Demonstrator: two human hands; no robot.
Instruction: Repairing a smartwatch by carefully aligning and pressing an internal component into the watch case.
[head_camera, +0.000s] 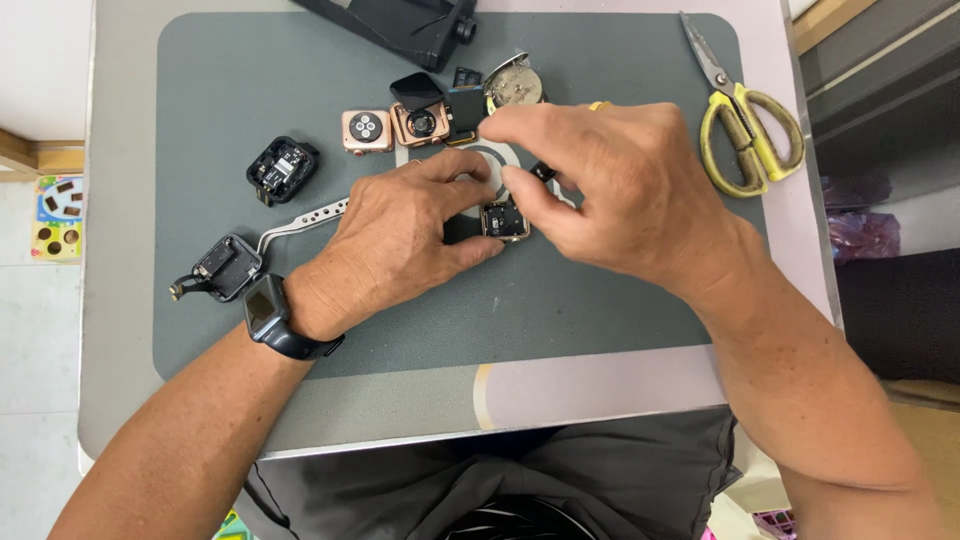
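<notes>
Head view, looking straight down: both hands meet at the middle of the grey mat (600, 300) on the tabletop (600, 385). The left hand (400, 235) is pinched narrow around a small gold watch case (505, 221), thumb underneath and fingers curled over its left edge, pinning it flat to the mat. The right hand (610, 185) comes in from 3 o'clock, thumb and forefinger closed tight on something small and dark just above the case; what it is I cannot tell.

Around the case: at 12 o'clock, an opened rose-gold watch body (420, 122) with its black screen lifted; at 11 o'clock, a second rose-gold watch back (367, 131); a round silver disc (513, 85) sits toward 12 to 1 o'clock. At 9 to 10 o'clock lies a black watch shell (282, 168), and at 8 o'clock another black shell (226, 268) beside a white strap (300, 220). Yellow-handled scissors (745, 135) rest well apart at 2 o'clock.

To my eye, this fine work goes best with the left hand keeping the case dead still and level, while the right moves slowly, with light fingertip pressure only, since parts this thin would likely bend or tear under force.
</notes>
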